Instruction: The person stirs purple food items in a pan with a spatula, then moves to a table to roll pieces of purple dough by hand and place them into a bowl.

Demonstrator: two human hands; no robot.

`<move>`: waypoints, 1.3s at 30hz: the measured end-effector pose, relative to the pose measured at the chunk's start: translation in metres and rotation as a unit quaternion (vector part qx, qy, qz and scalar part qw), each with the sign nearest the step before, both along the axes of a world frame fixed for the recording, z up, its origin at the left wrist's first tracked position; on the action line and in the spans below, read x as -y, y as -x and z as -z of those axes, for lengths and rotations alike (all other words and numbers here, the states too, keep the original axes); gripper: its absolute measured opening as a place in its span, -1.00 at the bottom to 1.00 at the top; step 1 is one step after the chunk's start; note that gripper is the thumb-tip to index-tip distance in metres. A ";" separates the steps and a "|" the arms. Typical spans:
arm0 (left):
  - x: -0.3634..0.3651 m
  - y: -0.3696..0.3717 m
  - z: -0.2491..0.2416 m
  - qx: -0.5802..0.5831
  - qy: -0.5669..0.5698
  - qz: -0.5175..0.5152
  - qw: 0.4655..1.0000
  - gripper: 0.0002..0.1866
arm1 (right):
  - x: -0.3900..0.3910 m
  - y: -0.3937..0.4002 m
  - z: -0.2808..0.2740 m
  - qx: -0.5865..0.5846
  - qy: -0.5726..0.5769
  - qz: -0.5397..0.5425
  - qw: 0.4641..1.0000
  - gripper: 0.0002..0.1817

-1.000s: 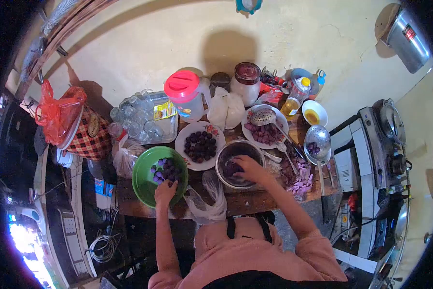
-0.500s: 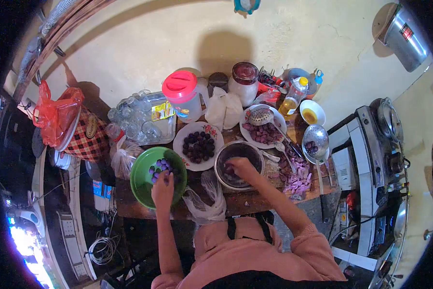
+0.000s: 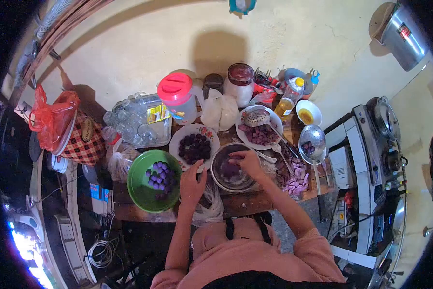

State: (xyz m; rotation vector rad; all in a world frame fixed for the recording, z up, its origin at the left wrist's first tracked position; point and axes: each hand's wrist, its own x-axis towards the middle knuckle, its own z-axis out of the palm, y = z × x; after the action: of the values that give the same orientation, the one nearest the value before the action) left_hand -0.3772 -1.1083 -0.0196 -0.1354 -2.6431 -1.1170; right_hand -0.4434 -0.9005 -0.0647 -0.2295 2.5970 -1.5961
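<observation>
My left hand (image 3: 193, 187) hovers between the green basin and the metal bowl, fingers apart, near the rim of a flowered plate (image 3: 176, 160); I see nothing in it. Purple balls (image 3: 160, 176) lie clustered inside the green basin (image 3: 138, 195). Over the metal bowl (image 3: 216, 182), my right hand (image 3: 249, 164) reaches in with curved, parted fingers. Beneath those fingers is a purple mass (image 3: 229, 169), and whether they touch it is hard to tell. Darker purple balls (image 3: 195, 146) fill the flowered plate.
Purple chunks (image 3: 259, 136) sit on a plate under a slotted ladle (image 3: 257, 116). Peelings (image 3: 296, 179) lie on the table's right side. A skimmer (image 3: 312, 144) holds a few balls. Behind stand a pink-lidded pitcher (image 3: 177, 98), glasses (image 3: 129, 120) and an oil bottle (image 3: 290, 98).
My left hand has left the green basin and moved right, towards the metal bowl. The right hand's fingers have spread over that bowl. The view has shifted slightly.
</observation>
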 end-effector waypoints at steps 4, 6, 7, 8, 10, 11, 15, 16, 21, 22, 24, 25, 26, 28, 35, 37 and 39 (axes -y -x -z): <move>-0.003 0.005 0.003 -0.002 -0.015 0.006 1.000 -0.72 | -0.009 0.001 -0.006 0.089 -0.001 -0.007 0.996 -0.72; -0.005 0.007 0.005 -0.001 -0.027 0.009 1.000 -0.72 | -0.013 -0.005 -0.020 0.135 -0.017 -0.004 0.991 -0.69; -0.007 0.008 0.004 0.001 -0.034 0.009 0.999 -0.72 | -0.016 -0.004 -0.015 0.163 0.026 0.004 0.986 -0.70; -0.008 0.008 0.004 0.003 -0.041 0.008 0.999 -0.72 | -0.020 -0.004 -0.006 0.190 0.068 0.013 0.979 -0.71; -0.009 0.009 0.005 0.001 -0.051 0.009 0.999 -0.72 | -0.026 -0.003 0.003 0.233 0.142 0.026 0.962 -0.71; -0.010 0.009 0.006 -0.001 -0.055 0.009 0.998 -0.72 | -0.029 -0.002 0.006 0.247 0.174 0.032 0.953 -0.71; -0.013 0.013 0.007 -0.003 -0.044 0.015 0.999 -0.73 | -0.033 -0.006 -0.019 0.269 0.301 0.045 0.914 -0.68; -0.013 0.013 0.006 -0.005 -0.043 0.017 0.999 -0.73 | -0.035 -0.004 -0.019 0.267 0.294 0.044 0.917 -0.68; -0.013 0.014 0.008 0.018 -0.054 0.014 0.998 -0.74 | -0.041 0.000 -0.019 0.244 0.282 0.012 0.928 -0.69; -0.011 0.014 0.007 0.018 -0.049 0.012 0.999 -0.74 | -0.040 0.000 -0.020 0.241 0.260 -0.001 0.935 -0.69; -0.008 0.014 0.006 0.021 -0.046 0.008 0.999 -0.75 | -0.038 0.000 -0.022 0.234 0.216 -0.027 0.948 -0.68; -0.006 0.014 0.006 0.024 -0.047 0.006 0.999 -0.75 | -0.036 0.000 -0.022 0.193 0.148 -0.047 0.969 -0.67; -0.005 0.014 0.005 0.026 -0.049 0.005 0.998 -0.75 | -0.033 0.000 -0.021 0.150 0.079 -0.067 0.983 -0.67; -0.002 0.013 0.003 0.026 -0.066 -0.003 0.997 -0.75 | -0.024 0.000 -0.015 0.089 0.036 -0.086 0.992 -0.67; 0.010 0.014 0.006 0.000 -0.058 -0.029 0.998 -0.75 | 0.010 0.004 0.009 0.273 0.475 0.013 0.836 -0.76; 0.013 0.013 0.008 0.007 -0.071 -0.031 0.997 -0.75 | 0.012 0.008 0.014 0.302 0.477 0.012 0.825 -0.76; 0.016 0.012 0.009 0.010 -0.074 -0.035 0.997 -0.75 | 0.013 0.012 0.014 0.323 0.412 -0.003 0.852 -0.73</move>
State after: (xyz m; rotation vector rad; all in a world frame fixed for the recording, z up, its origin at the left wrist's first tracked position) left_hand -0.3892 -1.1246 -0.0290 -0.0021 -2.5492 -1.2898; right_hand -0.4550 -0.9134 -0.0786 0.2275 1.3253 -2.1937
